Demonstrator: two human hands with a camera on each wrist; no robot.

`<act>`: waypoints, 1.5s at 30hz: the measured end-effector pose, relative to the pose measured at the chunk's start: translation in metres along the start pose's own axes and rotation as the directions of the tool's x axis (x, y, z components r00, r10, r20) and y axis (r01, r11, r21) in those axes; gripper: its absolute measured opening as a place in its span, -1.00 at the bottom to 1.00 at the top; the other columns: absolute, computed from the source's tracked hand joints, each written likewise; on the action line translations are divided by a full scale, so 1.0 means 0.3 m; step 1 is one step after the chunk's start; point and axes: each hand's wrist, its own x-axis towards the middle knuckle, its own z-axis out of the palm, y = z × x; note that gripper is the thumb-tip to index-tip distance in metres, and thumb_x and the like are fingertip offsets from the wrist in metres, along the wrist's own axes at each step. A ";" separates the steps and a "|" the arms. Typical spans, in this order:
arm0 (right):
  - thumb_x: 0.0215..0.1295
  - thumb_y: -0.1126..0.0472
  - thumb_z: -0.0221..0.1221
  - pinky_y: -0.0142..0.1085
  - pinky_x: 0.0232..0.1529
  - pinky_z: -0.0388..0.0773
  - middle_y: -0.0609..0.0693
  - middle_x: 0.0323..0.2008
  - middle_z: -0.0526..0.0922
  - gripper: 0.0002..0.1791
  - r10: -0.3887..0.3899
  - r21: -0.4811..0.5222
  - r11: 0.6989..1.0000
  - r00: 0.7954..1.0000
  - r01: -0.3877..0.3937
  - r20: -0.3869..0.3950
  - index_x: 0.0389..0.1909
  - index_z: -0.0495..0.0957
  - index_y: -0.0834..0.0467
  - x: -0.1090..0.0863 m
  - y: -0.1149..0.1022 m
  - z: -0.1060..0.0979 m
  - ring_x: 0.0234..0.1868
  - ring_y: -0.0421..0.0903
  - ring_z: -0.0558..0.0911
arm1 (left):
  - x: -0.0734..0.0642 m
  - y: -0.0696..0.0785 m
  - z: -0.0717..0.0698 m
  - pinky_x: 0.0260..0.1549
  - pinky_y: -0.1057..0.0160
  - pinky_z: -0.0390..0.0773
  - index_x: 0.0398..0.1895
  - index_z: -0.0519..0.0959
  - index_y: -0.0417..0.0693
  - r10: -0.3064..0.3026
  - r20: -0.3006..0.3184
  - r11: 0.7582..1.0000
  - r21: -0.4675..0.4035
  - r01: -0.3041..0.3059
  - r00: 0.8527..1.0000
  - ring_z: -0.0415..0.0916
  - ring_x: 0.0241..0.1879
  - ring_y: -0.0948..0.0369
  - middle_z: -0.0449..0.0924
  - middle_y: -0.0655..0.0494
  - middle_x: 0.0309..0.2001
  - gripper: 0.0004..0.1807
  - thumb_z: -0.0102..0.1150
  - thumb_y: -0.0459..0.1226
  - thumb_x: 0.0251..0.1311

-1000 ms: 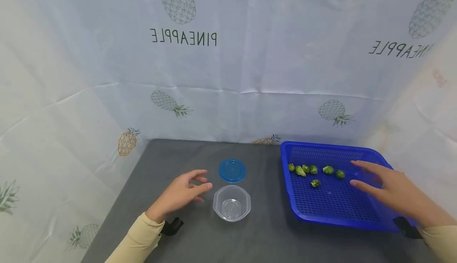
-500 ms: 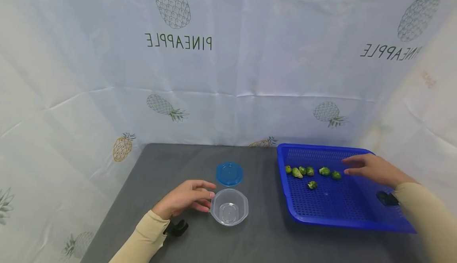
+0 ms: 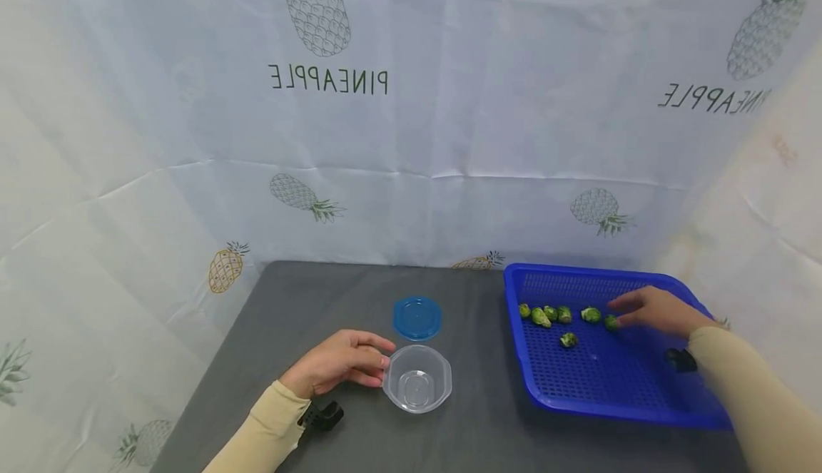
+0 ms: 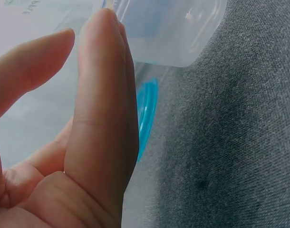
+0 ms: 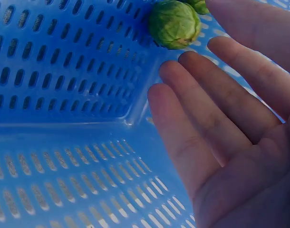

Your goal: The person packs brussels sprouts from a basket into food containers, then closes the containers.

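Right hand was by sprout, fingers apart.
It looked light, firm, rolly; mid-sides suited pinching. Left hand was loose by bowl.

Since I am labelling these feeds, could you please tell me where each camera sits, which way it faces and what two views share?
Head: worn on the head, facing forward and down at the clear container, blue lid and blue basket; left hand, right hand and sleeves show.
Left wrist: on that wrist, facing the container and lid; the left hand shows.
Right wrist: on that wrist, facing the basket and Brussels sprouts; the right hand shows.
Head and left wrist share the container and lid.
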 end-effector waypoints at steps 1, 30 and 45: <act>0.42 0.10 0.41 0.30 0.14 0.71 0.45 0.20 0.70 -0.45 0.004 -0.003 1.000 1.000 -0.004 0.002 0.24 0.66 0.43 0.004 0.000 0.001 0.23 0.49 0.64 | 0.001 -0.001 0.001 -0.13 0.22 0.86 0.40 0.52 -0.44 0.003 0.001 1.000 0.000 -0.003 1.000 0.78 -0.21 0.21 0.82 -0.02 -0.11 -0.41 0.40 -0.34 0.37; 0.37 0.10 0.44 0.32 0.09 0.71 0.40 0.11 0.76 -0.48 0.073 -0.004 0.997 0.997 -0.073 -0.007 0.18 0.71 0.40 0.038 0.036 0.041 0.15 0.46 0.70 | 0.019 -0.023 -0.014 -0.17 0.29 0.85 0.39 0.54 -0.42 -0.017 0.050 0.999 -0.046 0.019 0.999 0.78 -0.27 0.27 0.83 0.06 -0.21 -0.43 0.40 -0.37 0.36; 0.47 0.02 0.39 0.23 0.04 0.75 0.24 0.07 0.82 -0.47 0.040 -0.004 0.999 0.996 -0.040 -0.078 0.25 0.70 0.33 -0.049 -0.036 0.011 0.02 0.17 0.81 | 0.019 -0.035 -0.033 -0.12 0.27 0.85 0.47 0.49 -0.35 -0.014 0.083 0.994 -0.105 0.023 0.996 0.79 -0.24 0.26 0.81 0.04 -0.15 -0.39 0.36 -0.44 0.36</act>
